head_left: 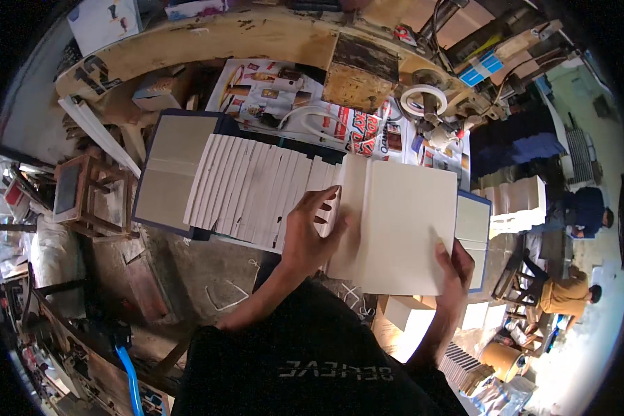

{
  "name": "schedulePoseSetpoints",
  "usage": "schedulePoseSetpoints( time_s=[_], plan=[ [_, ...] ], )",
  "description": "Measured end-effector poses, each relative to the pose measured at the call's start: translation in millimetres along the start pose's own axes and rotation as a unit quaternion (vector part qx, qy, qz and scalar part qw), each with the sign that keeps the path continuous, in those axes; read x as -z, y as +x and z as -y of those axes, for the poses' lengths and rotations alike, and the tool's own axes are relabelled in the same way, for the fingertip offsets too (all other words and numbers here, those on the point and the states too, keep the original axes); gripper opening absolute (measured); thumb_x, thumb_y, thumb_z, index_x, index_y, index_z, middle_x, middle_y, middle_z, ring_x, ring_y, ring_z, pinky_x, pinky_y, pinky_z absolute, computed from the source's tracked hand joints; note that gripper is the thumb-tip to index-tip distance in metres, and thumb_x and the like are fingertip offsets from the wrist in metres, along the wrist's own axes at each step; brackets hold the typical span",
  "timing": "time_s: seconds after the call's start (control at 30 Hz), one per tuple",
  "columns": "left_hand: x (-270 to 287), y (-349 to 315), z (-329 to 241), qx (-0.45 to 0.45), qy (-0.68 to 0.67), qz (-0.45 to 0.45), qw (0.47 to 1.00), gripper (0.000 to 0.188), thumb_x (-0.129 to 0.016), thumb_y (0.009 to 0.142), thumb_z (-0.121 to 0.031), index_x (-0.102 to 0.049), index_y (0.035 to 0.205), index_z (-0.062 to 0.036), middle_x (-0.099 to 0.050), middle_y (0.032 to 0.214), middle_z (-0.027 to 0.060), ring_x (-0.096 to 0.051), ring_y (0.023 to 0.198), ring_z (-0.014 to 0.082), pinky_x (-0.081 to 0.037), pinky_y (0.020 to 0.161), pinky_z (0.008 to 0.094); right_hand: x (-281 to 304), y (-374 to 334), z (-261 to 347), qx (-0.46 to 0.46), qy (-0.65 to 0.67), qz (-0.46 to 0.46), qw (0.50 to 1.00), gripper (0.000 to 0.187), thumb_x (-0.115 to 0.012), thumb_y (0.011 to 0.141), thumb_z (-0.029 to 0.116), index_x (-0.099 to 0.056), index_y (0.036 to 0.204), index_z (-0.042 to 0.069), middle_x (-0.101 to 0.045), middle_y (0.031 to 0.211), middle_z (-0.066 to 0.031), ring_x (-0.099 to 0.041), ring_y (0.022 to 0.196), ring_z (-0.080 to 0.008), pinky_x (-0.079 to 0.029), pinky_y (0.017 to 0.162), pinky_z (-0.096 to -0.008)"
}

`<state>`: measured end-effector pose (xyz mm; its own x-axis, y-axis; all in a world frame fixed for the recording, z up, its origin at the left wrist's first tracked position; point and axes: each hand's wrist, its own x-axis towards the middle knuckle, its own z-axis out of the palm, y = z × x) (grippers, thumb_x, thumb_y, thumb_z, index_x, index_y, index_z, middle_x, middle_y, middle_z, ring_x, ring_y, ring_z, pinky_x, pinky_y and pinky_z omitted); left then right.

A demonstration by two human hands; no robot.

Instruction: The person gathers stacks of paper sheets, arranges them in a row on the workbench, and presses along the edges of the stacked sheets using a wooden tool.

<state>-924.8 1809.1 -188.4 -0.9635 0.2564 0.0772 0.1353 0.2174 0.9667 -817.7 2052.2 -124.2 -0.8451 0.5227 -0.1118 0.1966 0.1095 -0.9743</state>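
Observation:
A row of white book blocks (249, 187) stands spine-up side by side in front of me. At its right end lies a cream book block (412, 222) with a blank face and a side leaf folded out at its left. My right hand (454, 263) grips its right edge, thumb on top and fingers beneath. My left hand (312, 229), fingers apart and curved, is at the gap between the row and the leaf; whether the fingertips touch is unclear. Blue-edged covers with grey insides show at the left (177, 166) and partly behind the block at the right (475, 225).
Beyond the books, a printed sheet (263, 97) covers the bench, with a worn wooden block (362, 73) and a white tape roll (423, 101). A wooden stool (93, 194) stands left. Paper stacks (513, 201) are at right, where two people (565, 295) sit farther off.

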Motion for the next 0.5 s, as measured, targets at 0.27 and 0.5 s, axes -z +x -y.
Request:
schedulePoseSetpoints(
  time_s=[0.27,0.5],
  plan=[
    [2.1,-1.9,10.3,-0.166,0.148,0.097,0.97,0.066,-0.062,0.086,-0.003,-0.035,0.146,0.0002,-0.03,0.141,0.0277,-0.036,0.122,0.046,-0.033,0.103,0.0532,-15.0,1.5,-2.3,-0.069,-0.052,-0.06,0.994,0.027,-0.066,0.091,0.015,-0.065,0.113,-0.001,-0.065,0.102,-0.0054,-0.058,0.095,-0.0121,-0.045,0.086,-0.0263],
    [6.1,7.2,29.0,-0.153,0.075,0.19,0.967,0.068,-0.063,0.088,-0.009,-0.036,0.15,-0.0136,-0.024,0.146,0.0318,-0.033,0.122,0.0501,-0.031,0.106,0.0575,-12.9,10.2,-19.8,-0.093,-0.079,-0.033,0.992,0.043,-0.069,0.092,0.021,-0.056,0.128,0.0,-0.064,0.108,-0.0049,-0.057,0.092,-0.0115,-0.046,0.084,-0.0273]
  ],
)
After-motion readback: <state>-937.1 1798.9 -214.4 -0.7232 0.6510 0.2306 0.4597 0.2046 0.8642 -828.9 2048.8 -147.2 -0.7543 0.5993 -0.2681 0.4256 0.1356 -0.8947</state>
